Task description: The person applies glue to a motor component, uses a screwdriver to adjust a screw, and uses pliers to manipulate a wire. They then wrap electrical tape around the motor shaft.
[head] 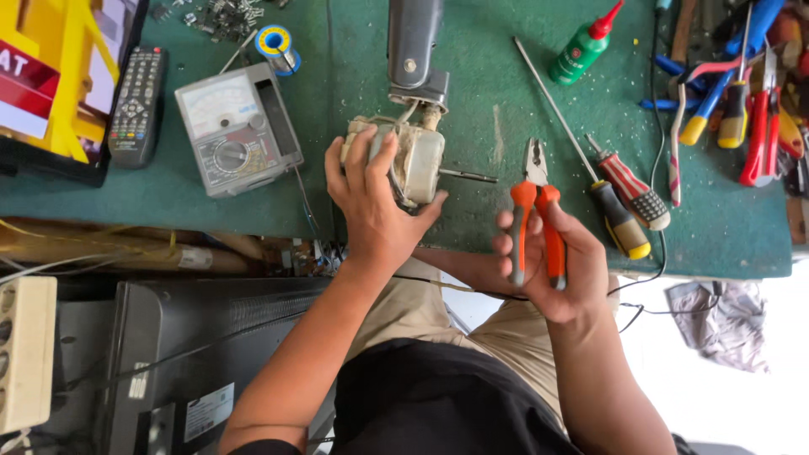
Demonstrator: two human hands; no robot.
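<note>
Left hand point(375, 206) clamps the small motor point(410, 160) on the green worktop point(506, 101). Right hand point(556, 270) grips orange pliers point(535, 215) (jaws shut, clear of the motor). Judged step: tool readied; next, align jaws with the shaft.

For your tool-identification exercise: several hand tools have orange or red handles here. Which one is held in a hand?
The orange-handled pliers, gripped by the right hand; the striped screwdriver and the others lie on the green mat.
</note>
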